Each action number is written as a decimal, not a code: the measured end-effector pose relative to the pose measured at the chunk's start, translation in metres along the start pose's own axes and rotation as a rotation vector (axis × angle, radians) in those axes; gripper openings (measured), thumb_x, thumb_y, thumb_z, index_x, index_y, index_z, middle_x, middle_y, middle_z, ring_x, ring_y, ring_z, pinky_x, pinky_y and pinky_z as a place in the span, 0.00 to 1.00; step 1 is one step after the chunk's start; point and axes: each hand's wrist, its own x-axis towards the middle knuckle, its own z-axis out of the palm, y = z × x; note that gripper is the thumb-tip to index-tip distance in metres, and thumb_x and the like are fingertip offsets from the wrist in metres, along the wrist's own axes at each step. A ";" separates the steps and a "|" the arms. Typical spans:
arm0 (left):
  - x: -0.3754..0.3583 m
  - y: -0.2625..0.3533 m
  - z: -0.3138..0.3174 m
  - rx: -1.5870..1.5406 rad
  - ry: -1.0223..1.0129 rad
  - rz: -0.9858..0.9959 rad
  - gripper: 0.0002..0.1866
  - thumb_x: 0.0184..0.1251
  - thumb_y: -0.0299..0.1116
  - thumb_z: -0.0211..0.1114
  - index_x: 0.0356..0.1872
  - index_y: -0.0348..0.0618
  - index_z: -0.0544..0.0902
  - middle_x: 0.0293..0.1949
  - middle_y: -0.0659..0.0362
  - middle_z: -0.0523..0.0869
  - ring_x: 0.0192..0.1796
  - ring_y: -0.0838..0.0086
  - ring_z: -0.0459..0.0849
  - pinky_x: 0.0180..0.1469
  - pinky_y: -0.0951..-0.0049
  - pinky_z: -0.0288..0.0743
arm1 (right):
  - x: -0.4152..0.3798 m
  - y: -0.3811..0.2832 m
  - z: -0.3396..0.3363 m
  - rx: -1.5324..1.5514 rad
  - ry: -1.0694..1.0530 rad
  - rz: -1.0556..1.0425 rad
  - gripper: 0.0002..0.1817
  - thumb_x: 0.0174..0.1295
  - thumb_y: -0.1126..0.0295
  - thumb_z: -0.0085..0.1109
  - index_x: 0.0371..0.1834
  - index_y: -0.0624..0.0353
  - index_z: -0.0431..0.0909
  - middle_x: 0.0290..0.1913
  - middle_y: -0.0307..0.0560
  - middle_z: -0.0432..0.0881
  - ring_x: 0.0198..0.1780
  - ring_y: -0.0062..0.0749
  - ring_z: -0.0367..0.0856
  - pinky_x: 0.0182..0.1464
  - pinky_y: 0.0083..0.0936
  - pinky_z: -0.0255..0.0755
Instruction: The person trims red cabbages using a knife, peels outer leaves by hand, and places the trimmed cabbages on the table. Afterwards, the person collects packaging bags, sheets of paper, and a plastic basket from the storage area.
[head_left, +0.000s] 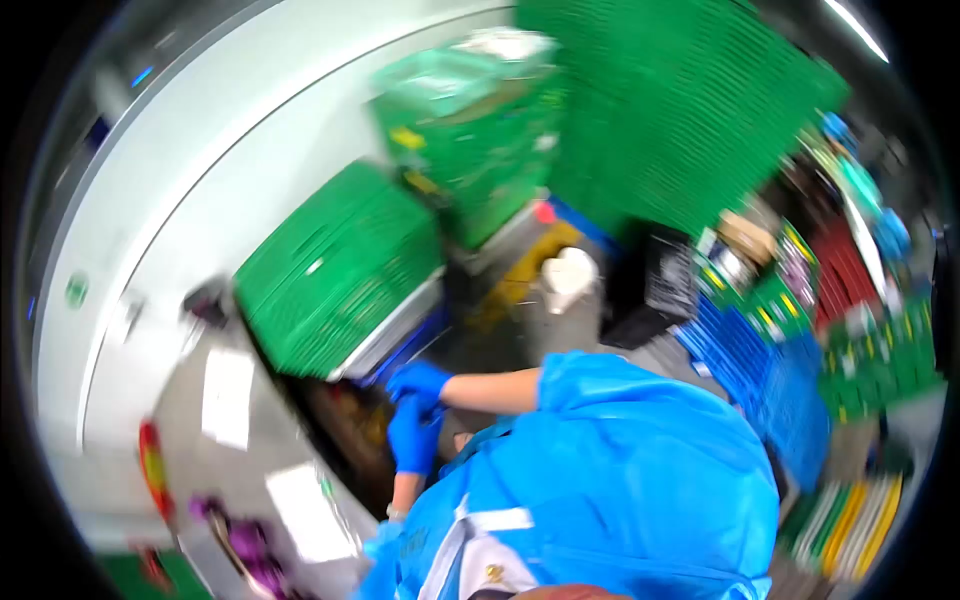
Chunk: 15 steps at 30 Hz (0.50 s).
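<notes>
Both of my hands wear blue gloves and meet in front of my body. My left hand [414, 438] comes up from below, with a watch or band [396, 513] at its wrist. My right hand [418, 381] reaches in from the right, bare forearm showing beyond the blue sleeve, and touches the top of the left one. Blur smears the fingers, and anything between them cannot be made out. Just beyond the hands is a stack of green crates [340, 270] on a blue and grey base. A blue gown [620, 480] covers my body.
Papers [310, 512] and a purple object [250, 543] lie on a grey surface at left. Beyond stand a plastic-wrapped green stack [470, 140] and a tall green crate wall [660, 110]. At right are a black crate [650, 285], blue crates [750, 365] and green crates holding items.
</notes>
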 end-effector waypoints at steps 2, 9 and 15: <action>0.025 -0.037 -0.005 -0.004 -0.040 -0.263 0.16 0.52 0.27 0.70 0.44 0.42 0.82 0.35 0.54 0.86 0.37 0.66 0.86 0.43 0.68 0.79 | -0.005 0.106 0.114 -0.162 0.299 0.089 0.09 0.49 0.66 0.62 0.31 0.54 0.87 0.34 0.52 0.86 0.35 0.44 0.85 0.40 0.36 0.79; 0.113 -0.205 0.040 -0.690 0.161 -0.339 0.14 0.51 0.12 0.57 0.33 0.46 0.72 0.32 0.65 0.74 0.38 0.76 0.73 0.45 0.76 0.70 | 0.075 0.021 0.045 0.250 0.537 1.194 0.10 0.59 0.66 0.58 0.33 0.57 0.87 0.35 0.53 0.88 0.36 0.42 0.87 0.41 0.38 0.78; 0.207 -0.149 0.008 -0.383 0.092 -0.172 0.17 0.45 0.08 0.55 0.34 0.42 0.76 0.33 0.60 0.81 0.38 0.72 0.80 0.44 0.73 0.75 | 0.100 0.086 0.016 0.739 0.288 1.058 0.13 0.61 0.68 0.54 0.42 0.61 0.84 0.41 0.51 0.87 0.43 0.38 0.86 0.45 0.36 0.76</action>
